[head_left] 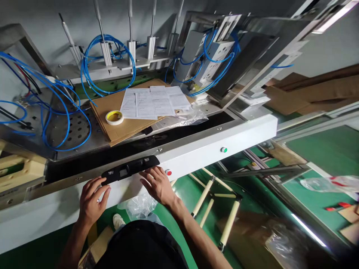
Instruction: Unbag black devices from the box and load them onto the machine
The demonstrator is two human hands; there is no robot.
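A long black plastic trim panel (130, 169) with rectangular openings and small shiny inserts lies slantwise at the front edge of the machine bed. My left hand (92, 198) has its fingertips at the panel's left end, with the thumb below. At the lower right edge of the same panel, my right hand (158, 185) holds on with bent fingers. The fingertips behind the panel are partly hidden. Whether the panel also rests on the ledge, I cannot tell.
Behind the panel, cardboard sheets (109, 129) carry printed papers (154, 102) and a tape roll (114, 117). Blue air hoses (86, 74) loop around upright cylinders. Red (168, 172) and green (223, 150) buttons sit on the white front beam (196, 157). A tubular frame (204, 194) stands below right.
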